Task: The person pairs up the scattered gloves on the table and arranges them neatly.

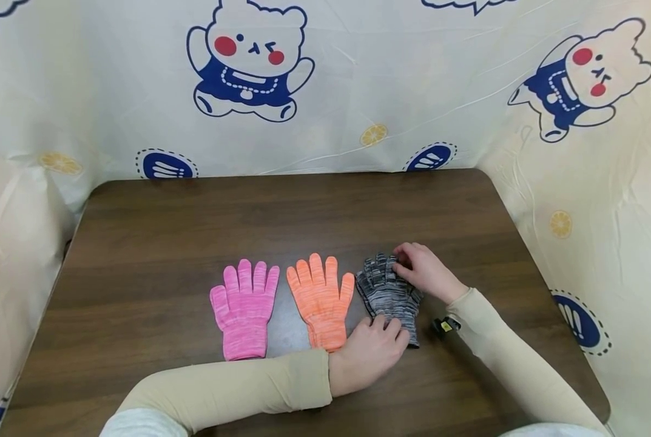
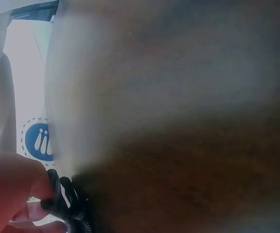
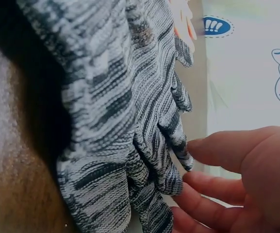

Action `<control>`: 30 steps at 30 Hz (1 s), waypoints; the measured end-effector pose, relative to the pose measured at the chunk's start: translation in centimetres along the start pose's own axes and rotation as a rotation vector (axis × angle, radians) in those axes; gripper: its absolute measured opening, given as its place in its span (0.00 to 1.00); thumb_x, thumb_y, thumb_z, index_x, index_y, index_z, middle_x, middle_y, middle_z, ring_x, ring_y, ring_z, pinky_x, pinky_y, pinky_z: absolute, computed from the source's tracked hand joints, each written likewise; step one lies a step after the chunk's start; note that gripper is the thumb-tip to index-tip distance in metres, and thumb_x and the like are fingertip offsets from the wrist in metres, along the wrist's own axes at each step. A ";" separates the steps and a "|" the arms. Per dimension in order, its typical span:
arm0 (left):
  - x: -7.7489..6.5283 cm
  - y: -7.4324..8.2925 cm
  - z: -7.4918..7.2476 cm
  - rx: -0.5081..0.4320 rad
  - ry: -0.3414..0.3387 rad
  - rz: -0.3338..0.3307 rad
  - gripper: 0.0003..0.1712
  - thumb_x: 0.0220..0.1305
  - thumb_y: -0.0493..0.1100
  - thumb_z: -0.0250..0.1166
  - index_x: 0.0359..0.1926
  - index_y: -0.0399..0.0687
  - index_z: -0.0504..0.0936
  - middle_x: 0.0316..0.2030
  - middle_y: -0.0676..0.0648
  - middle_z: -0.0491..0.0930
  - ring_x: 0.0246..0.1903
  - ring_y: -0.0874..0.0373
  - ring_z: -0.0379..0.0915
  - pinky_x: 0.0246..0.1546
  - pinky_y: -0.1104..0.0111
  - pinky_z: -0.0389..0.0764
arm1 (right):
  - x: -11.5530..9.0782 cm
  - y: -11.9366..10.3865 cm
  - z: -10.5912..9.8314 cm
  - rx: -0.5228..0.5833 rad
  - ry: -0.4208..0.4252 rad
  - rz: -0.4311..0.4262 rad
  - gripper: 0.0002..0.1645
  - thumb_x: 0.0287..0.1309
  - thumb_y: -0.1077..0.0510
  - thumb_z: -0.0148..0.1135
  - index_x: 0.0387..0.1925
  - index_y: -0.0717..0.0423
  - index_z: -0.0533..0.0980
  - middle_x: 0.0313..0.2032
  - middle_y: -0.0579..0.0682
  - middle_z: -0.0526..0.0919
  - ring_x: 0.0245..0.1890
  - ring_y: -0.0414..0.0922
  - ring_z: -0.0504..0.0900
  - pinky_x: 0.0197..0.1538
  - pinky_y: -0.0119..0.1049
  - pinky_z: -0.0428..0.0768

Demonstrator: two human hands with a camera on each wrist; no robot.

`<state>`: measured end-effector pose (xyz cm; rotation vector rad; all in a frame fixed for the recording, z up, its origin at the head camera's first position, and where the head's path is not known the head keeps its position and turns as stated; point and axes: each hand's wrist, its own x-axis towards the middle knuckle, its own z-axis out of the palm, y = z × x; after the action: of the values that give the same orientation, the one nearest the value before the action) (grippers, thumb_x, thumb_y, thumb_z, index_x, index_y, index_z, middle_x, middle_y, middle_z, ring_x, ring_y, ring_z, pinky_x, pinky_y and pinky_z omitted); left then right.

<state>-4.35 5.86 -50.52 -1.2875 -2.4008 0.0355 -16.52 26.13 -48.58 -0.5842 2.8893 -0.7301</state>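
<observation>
A black-and-grey knit glove (image 1: pixel 387 291) lies at the right of a row on the table, its fingers toward the back; overlapping layers show in the right wrist view. Over its cuff, my left hand (image 1: pixel 370 352) grips with bent fingers, the thumb hidden. At the glove's far fingers, my right hand (image 1: pixel 429 270) pinches a glove fingertip between thumb (image 3: pixel 217 148) and forefinger. Left of it lies an orange glove (image 1: pixel 321 297), flat with fingers spread, close to my left hand. Farther left is a pink glove (image 1: pixel 247 309), also flat, its cuff just above my left sleeve.
The brown wooden table (image 1: pixel 156 243) has rounded far corners. A white curtain (image 1: pixel 347 79) printed with cartoon bears surrounds its back and sides. A small black device (image 1: pixel 445 326) sits at my right wrist. My left forearm crosses in front of the pink and orange gloves.
</observation>
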 end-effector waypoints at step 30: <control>-0.1 -0.1 0.1 -0.030 -0.105 0.075 0.06 0.75 0.49 0.63 0.47 0.56 0.82 0.41 0.51 0.78 0.39 0.58 0.75 0.31 0.75 0.79 | -0.6 1.5 -4.5 -0.031 -0.454 0.242 0.13 0.69 0.52 0.66 0.40 0.60 0.79 0.31 0.49 0.81 0.30 0.44 0.75 0.36 0.39 0.75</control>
<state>-4.40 5.73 -50.64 -1.4221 -2.4481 0.0918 -17.33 29.56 -45.35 -0.3385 2.4912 -0.4483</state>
